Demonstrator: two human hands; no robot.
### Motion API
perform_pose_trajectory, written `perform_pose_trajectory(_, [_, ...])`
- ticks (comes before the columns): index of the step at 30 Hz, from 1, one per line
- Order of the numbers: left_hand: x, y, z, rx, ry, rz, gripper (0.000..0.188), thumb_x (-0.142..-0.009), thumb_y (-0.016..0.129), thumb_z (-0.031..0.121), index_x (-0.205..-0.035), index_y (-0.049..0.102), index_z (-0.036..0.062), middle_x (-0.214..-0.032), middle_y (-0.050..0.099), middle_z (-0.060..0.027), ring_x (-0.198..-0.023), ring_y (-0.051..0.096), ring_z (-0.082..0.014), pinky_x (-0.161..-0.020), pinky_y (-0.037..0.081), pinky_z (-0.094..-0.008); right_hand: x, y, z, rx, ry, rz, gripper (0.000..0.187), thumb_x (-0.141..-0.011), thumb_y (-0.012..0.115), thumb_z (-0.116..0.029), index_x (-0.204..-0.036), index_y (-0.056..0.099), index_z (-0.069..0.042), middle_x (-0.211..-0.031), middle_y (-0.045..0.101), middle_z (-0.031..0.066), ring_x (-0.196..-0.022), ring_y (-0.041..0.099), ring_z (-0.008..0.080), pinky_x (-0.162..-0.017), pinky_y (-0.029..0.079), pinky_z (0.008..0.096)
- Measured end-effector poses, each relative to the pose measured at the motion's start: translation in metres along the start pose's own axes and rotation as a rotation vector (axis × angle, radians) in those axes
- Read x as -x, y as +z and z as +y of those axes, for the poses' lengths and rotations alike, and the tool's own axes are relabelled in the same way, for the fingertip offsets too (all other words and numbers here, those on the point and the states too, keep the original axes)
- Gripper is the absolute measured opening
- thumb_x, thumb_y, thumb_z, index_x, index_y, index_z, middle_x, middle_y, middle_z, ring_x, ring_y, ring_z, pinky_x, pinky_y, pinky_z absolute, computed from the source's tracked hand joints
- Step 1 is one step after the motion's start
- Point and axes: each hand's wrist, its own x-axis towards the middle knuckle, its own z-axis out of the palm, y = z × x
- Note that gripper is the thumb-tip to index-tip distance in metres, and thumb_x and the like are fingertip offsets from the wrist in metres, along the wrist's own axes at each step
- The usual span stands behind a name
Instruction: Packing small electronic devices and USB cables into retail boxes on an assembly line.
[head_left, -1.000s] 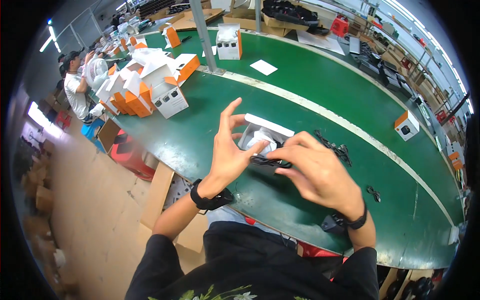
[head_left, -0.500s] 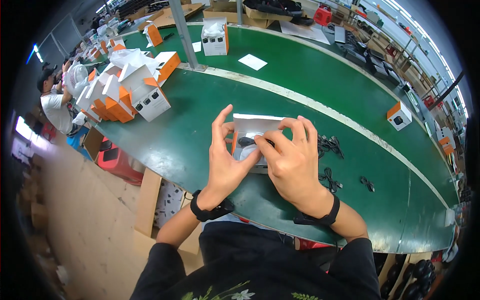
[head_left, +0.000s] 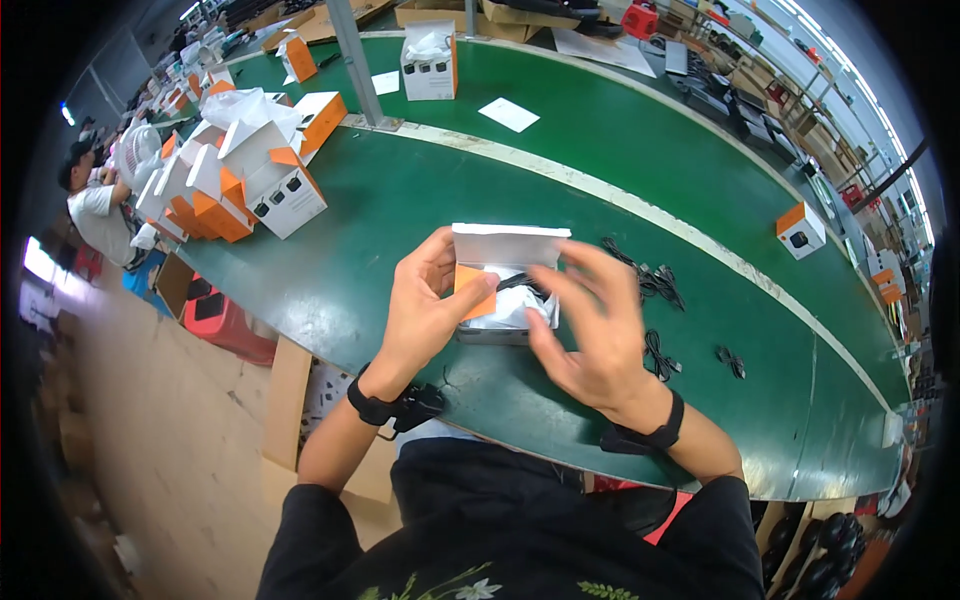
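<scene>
A small white and orange box [head_left: 512,246] lies on the green table in front of me, its lid raised at the far side. Inside are white wrapping [head_left: 508,307] and a coiled black cable [head_left: 516,283]. My left hand [head_left: 428,308] grips the box's left side, its thumb pressing the orange side flap [head_left: 471,296] inward. At the box's right edge is my right hand [head_left: 598,338], fingers apart and slightly blurred, with nothing visibly held. Several black cables [head_left: 658,283] lie in bundles to the right of that hand.
White and orange boxes [head_left: 290,203] crowd the left of the green table [head_left: 380,200]. A metal post [head_left: 356,65] rises near the pale dividing strip. Another box [head_left: 800,231] stands at right. A red stool [head_left: 232,325] and an open carton [head_left: 288,405] are below the table edge.
My right hand has come away from the cable and opened to the right. The cable now lies in the box. My left thumb has moved onto the orange flap, which now folds inward.
</scene>
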Motion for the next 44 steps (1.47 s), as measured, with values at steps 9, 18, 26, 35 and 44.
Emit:
perform_pose_trajectory(9, [-0.002,-0.028,0.002,-0.338,0.495,-0.316,0.053,-0.083,0.09,0.032,-0.12,0.074,-0.0024,-0.135,0.069,-0.0262,-0.124,0.068,-0.0396,-0.105,0.053,-0.0489,0.012,0.002,0.011,0.162,-0.264,-0.157,0.026,-0.079,0.083,-0.013,-0.101,0.078,-0.002,-0.099,0.07,0.0052,-0.093,0.068,0.0245,-0.067,0.058,0.0318])
perform_pose_trajectory(18, [0.014,-0.023,0.013,-0.583,0.531,-0.211,0.037,-0.078,0.082,0.003,-0.115,0.082,0.0051,-0.126,0.076,-0.02,-0.123,0.069,-0.0408,-0.104,0.055,-0.0482,0.012,0.005,0.029,0.018,-0.164,0.204,0.032,-0.073,0.093,-0.018,-0.1,0.078,-0.012,-0.103,0.07,0.0017,-0.092,0.064,0.0234,-0.064,0.055,0.0323])
perform_pose_trajectory(26, [0.013,-0.035,0.017,-0.766,0.544,-0.336,0.041,-0.077,0.077,0.006,-0.118,0.084,0.0118,-0.14,0.068,-0.0207,-0.126,0.065,-0.0424,-0.105,0.055,-0.0488,-0.008,-0.004,0.044,-0.167,-0.202,-0.214,0.028,-0.082,0.086,-0.012,-0.11,0.08,-0.011,-0.124,0.074,0.0065,-0.112,0.066,0.0302,-0.065,0.061,0.0339])
perform_pose_trajectory(35, [0.003,-0.04,0.028,-0.921,0.553,-0.49,0.039,-0.085,0.08,0.013,-0.124,0.081,0.0162,-0.15,0.062,-0.0199,-0.132,0.06,-0.0436,-0.11,0.052,-0.0511,-0.006,0.002,0.06,-0.411,-0.035,-0.403,0.039,-0.081,0.089,-0.015,-0.114,0.07,-0.005,-0.141,0.062,0.0208,-0.123,0.065,0.0428,-0.095,0.058,0.0464])
perform_pose_trajectory(44, [-0.109,-0.065,0.042,-0.925,0.118,-0.361,0.087,-0.092,0.084,0.026,-0.165,0.039,0.0133,-0.164,0.048,-0.0151,-0.146,0.051,-0.0297,-0.115,0.045,-0.0478,-0.036,-0.045,0.174,0.12,0.355,0.151,0.038,-0.082,0.088,-0.018,-0.111,0.071,0.0,-0.111,0.071,0.0179,-0.077,0.075,0.0261,-0.072,0.061,0.0358])
